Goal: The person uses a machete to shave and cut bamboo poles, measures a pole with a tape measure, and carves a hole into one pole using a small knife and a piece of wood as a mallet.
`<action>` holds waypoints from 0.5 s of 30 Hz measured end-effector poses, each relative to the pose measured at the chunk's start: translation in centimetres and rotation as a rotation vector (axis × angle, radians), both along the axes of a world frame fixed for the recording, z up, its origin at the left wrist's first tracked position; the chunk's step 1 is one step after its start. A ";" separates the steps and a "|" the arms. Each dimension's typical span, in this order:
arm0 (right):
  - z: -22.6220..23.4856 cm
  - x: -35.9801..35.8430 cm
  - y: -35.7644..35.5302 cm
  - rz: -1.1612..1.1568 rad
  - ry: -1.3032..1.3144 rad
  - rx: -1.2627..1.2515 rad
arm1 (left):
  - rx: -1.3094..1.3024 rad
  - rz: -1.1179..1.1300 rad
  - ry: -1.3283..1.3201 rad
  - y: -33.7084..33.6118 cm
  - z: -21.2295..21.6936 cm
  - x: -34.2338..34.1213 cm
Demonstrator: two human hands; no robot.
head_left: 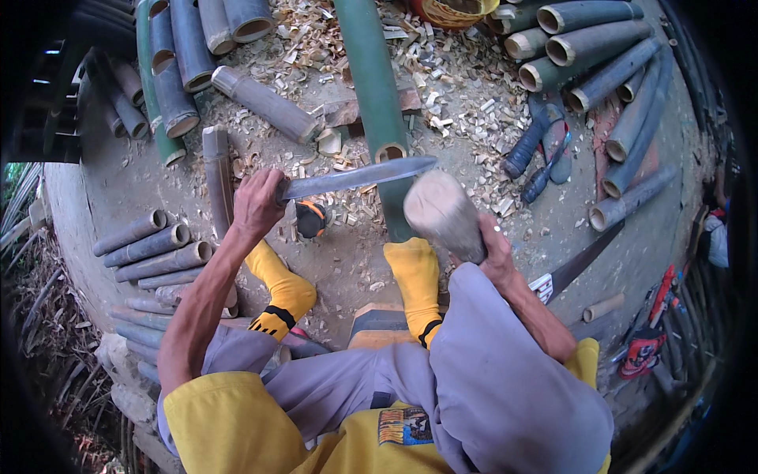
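Observation:
My left hand (260, 197) is closed round the handle of a machete (351, 178), whose blade points right. The blade crosses a long green bamboo pole (369, 75), just below an open notch cut in its wall. In my right hand (497, 253) is a thick wooden mallet (444, 212), its pale round end close to the blade's tip. Whether mallet and blade touch, I cannot tell. The pole rests over a low block (409, 100), and its near end lies by my yellow-socked right foot (412, 272).
Wood chips (466, 103) litter the ground. Cut bamboo tubes (162, 251) lie in groups on both sides. Near my left foot is a black and orange tape measure (310, 219). At right lie dark sandals (545, 146) and a handsaw (580, 261). A bowl-like container (450, 12) stands far off.

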State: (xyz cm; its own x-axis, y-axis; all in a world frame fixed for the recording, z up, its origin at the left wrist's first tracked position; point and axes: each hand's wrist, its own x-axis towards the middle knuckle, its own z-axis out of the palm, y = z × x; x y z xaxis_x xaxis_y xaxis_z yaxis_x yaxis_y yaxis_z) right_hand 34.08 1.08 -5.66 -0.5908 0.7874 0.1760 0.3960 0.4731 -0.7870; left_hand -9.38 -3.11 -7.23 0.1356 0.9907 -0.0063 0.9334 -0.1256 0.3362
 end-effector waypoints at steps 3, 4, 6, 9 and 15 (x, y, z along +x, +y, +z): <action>0.5 1.1 -0.8 0.063 0.105 0.065 | -0.043 -0.065 0.042 -0.3 0.0 0.0; 1.2 0.9 -0.5 0.108 0.081 0.074 | -0.060 -0.059 0.088 -0.2 -0.2 0.1; 1.7 0.2 0.2 0.178 0.071 0.094 | -0.096 -0.041 0.181 -0.4 -0.7 0.3; 1.1 -0.9 1.2 0.247 0.086 0.144 | -0.109 -0.038 0.222 0.2 -1.4 0.6; -1.3 -3.0 1.2 0.017 -0.252 -0.210 | -0.534 0.016 0.070 3.3 0.0 0.2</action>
